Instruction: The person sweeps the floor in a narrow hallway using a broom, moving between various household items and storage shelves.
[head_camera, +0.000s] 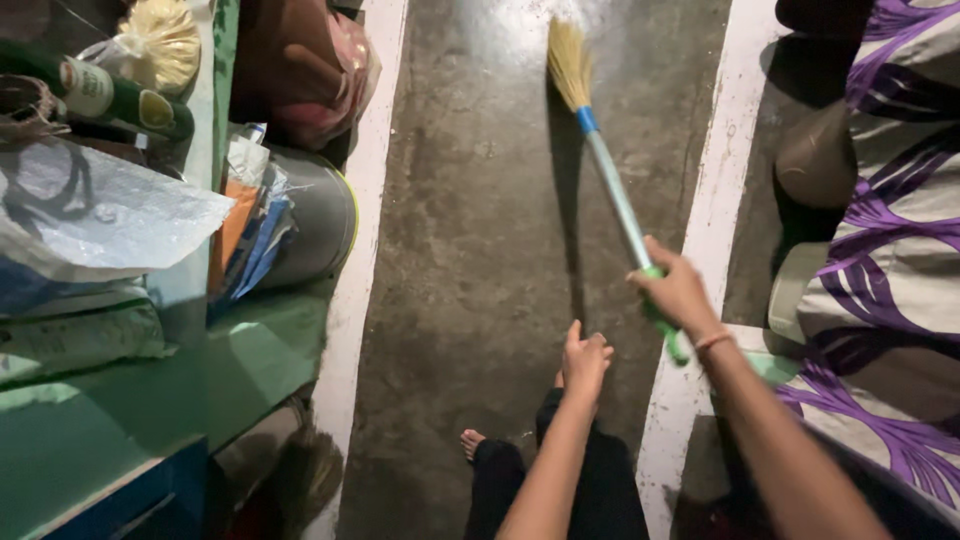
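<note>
While one right hand (678, 290) grips one broom (610, 180), the left hand (583, 362) hangs loosely curled

1. Right hand (677, 292): fingers curled shut around the broom handle (620, 205), arm stretched forward.
2. Left hand (583, 360): loosely curled, holding nothing, left of the handle.

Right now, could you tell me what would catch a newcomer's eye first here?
The broom stands out first, slanting over the grey concrete floor at centre, bristles at the top. The right hand grips its green handle end; the left hand hangs free beside it. A purple-patterned cloth fills the right edge.
</note>
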